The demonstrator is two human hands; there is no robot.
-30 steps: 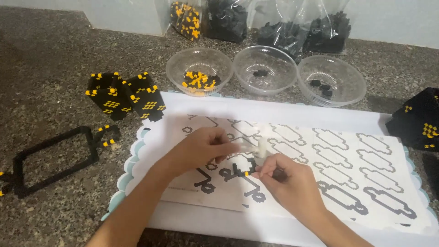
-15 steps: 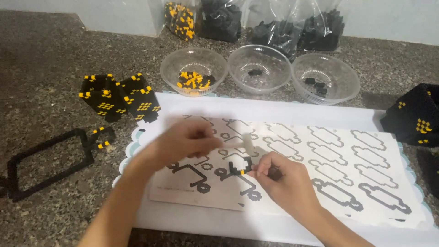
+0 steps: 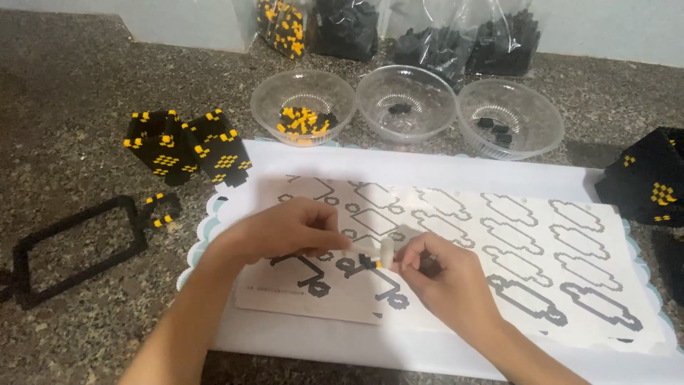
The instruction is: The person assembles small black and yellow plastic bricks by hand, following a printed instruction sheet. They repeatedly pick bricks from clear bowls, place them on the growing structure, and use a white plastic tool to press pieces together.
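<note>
Head view, looking down on the counter point(image 3: 71, 93): both hands meet over the pattern sheet point(image 3: 499, 242). Left hand point(image 3: 281, 232) has its grip pinched narrow on a pale tweezer-like tool point(image 3: 367, 249), which points right toward the other hand. Right hand point(image 3: 445, 274) has its fingers curled in, steadying a small black-and-yellow piece point(image 3: 367, 262) that lies on the sheet just under the tool tip; whether it truly grips that piece, I cannot tell.

How far along? By my read, well underway but far from finished. Two built black-and-yellow blocks point(image 3: 189, 146) stand at upper left, a flat black frame point(image 3: 75, 246) lies beside them, and another dark block point(image 3: 652, 182) sits at the right edge. On the sheet, many outlines look unfilled. Three clear bowls wait behind: yellow and black bits in the left bowl point(image 3: 304, 107), only a few black ones in the middle bowl point(image 3: 406, 103) and right bowl point(image 3: 509, 117). Bags of beads point(image 3: 427, 36) are stacked at the back.
</note>
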